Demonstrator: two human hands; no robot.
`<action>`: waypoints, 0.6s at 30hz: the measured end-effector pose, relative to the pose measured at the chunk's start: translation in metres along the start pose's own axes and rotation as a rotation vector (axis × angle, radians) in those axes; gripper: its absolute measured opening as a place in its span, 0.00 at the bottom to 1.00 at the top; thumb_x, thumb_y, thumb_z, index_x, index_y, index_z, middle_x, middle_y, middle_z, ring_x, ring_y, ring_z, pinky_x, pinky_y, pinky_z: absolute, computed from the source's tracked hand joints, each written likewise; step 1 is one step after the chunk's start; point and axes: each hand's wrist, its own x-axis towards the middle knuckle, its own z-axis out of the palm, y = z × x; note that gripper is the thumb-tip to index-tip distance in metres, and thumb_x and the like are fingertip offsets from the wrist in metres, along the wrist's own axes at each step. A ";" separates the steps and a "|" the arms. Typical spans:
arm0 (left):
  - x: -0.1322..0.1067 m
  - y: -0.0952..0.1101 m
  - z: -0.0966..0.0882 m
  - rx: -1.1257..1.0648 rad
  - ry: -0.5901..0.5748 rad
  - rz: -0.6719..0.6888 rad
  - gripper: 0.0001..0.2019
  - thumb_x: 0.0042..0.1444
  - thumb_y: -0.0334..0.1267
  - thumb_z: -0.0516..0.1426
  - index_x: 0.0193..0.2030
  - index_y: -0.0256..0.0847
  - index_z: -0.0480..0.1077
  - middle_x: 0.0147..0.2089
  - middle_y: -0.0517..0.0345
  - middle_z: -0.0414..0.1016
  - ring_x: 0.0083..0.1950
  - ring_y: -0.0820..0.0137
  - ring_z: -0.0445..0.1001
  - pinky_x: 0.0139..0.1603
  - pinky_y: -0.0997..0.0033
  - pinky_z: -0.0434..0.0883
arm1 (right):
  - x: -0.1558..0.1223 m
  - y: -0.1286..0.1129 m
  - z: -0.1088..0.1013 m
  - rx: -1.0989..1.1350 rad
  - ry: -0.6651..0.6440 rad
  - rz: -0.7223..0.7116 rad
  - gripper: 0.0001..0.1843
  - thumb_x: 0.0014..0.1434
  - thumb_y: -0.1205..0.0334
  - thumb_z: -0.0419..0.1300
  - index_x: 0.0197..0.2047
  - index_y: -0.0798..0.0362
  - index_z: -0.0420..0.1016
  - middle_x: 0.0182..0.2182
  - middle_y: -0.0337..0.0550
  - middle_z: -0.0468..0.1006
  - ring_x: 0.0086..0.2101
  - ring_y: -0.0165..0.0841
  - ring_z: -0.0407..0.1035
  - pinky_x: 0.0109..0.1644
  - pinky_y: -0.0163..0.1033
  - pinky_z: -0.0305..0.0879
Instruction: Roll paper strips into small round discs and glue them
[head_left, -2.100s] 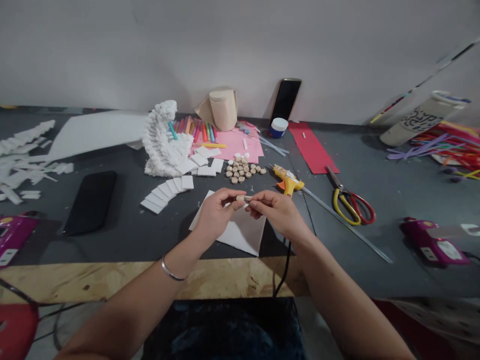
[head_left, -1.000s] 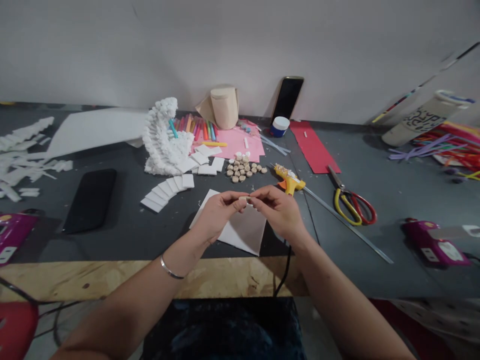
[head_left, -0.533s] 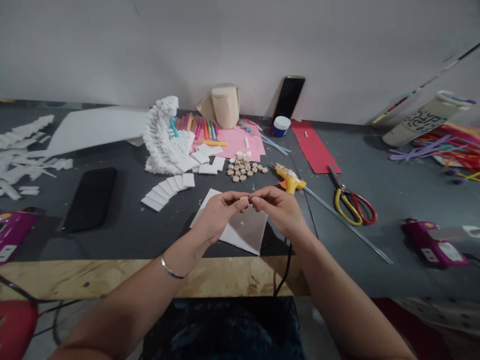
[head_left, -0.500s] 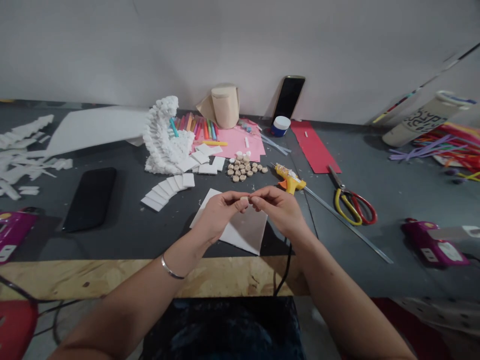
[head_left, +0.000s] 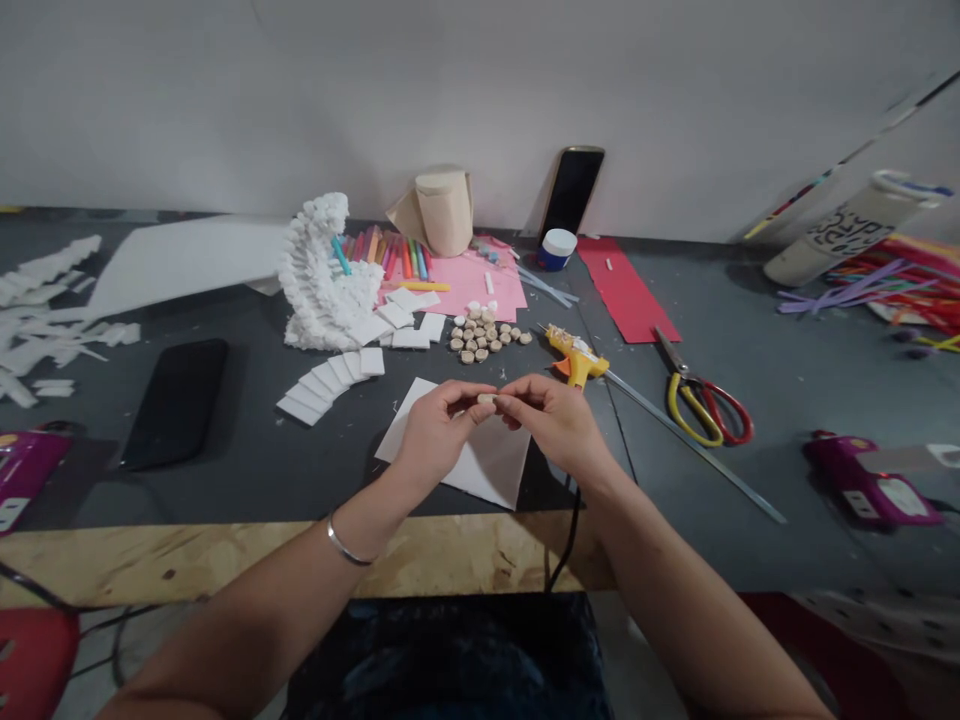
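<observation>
1 jar [head_left: 556, 259], lidded; beyond R hand [head_left: 559, 425]

Bare arms, one bright flash of silver, and dark cloth down below!
Here's the left hand [head_left: 435, 432], uncovered, and just behind it a slim, smooth silver bangle [head_left: 343, 543] curves over the wrist, a plain rounded band catching the light. Across to the right hand [head_left: 556, 422], bare too, and both forearms [head_left: 667, 572] are uncovered as far as the view reaches. And down at the lap, a dark garment [head_left: 450, 660], close to black, mottled with soft, murky blue patches, its cut lost in shadow.
</observation>
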 end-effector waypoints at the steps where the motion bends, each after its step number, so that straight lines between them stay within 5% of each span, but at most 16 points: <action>1: 0.000 0.000 0.000 0.025 0.011 0.019 0.09 0.51 0.40 0.63 0.39 0.41 0.78 0.39 0.53 0.80 0.39 0.68 0.76 0.41 0.68 0.72 | -0.001 0.000 0.000 -0.018 -0.005 -0.013 0.12 0.53 0.52 0.64 0.32 0.53 0.74 0.25 0.39 0.75 0.26 0.29 0.67 0.31 0.37 0.64; 6: 0.001 0.001 -0.001 0.118 0.026 0.059 0.09 0.50 0.43 0.64 0.36 0.41 0.78 0.35 0.55 0.79 0.38 0.68 0.74 0.40 0.68 0.70 | -0.005 0.001 0.001 -0.129 -0.032 -0.078 0.09 0.57 0.54 0.60 0.34 0.52 0.73 0.27 0.40 0.76 0.29 0.30 0.68 0.34 0.37 0.64; 18: 0.003 -0.002 -0.007 -0.084 -0.114 -0.059 0.14 0.42 0.42 0.69 0.30 0.38 0.71 0.30 0.58 0.76 0.32 0.72 0.72 0.35 0.72 0.68 | -0.004 -0.001 -0.005 -0.125 -0.112 -0.058 0.08 0.55 0.56 0.63 0.33 0.53 0.78 0.23 0.37 0.76 0.26 0.28 0.67 0.31 0.35 0.62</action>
